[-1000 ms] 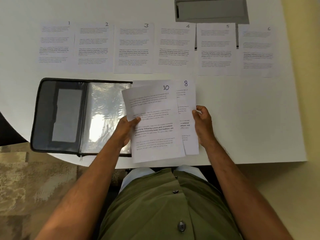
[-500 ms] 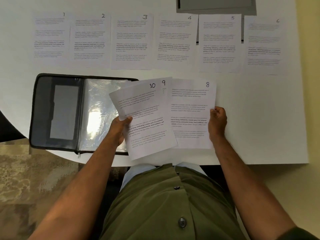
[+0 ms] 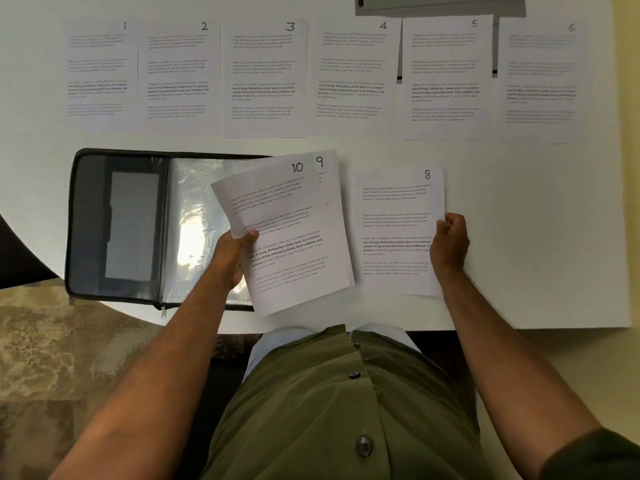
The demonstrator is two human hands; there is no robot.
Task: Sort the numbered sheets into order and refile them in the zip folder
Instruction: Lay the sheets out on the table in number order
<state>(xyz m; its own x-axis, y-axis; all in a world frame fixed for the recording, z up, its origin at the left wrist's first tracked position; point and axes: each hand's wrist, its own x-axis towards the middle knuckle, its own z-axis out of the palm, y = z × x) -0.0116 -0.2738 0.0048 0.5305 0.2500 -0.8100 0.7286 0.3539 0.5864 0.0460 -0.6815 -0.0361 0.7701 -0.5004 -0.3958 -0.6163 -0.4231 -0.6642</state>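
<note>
1. Left hand fingers curl round sheets 10 and 9, thumb pinching on top.
2. Right hand pinches the right edge of sheet 8.
3. Zip folder lies open at left; sheets 1–6 are in a row behind.
4. Risk: no sheet 7 is visible; laying 8 beside 6 would break the order. The loose pair could also slip.

Sheet 9 lies mostly hidden behind sheet 10; a grey tray is cropped at top edge.
</note>
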